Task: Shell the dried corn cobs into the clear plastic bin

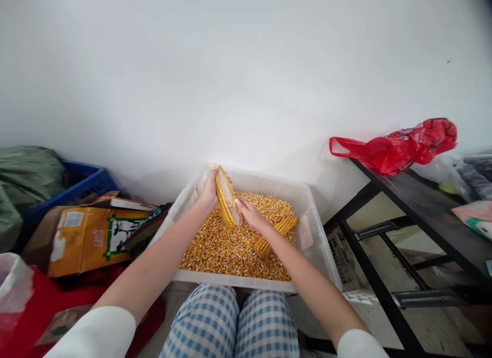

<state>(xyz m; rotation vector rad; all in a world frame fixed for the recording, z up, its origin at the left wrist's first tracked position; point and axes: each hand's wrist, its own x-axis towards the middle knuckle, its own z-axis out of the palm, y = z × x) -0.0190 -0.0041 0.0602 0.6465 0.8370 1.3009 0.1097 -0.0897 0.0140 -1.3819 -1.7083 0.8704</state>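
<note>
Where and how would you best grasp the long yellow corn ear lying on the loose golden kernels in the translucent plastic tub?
Probably by its right-hand end, from above and the right, gripping across its rounded width: the long yellow corn ear lies on the loose golden kernels, and the person's bare right forearm hides its middle.
</note>
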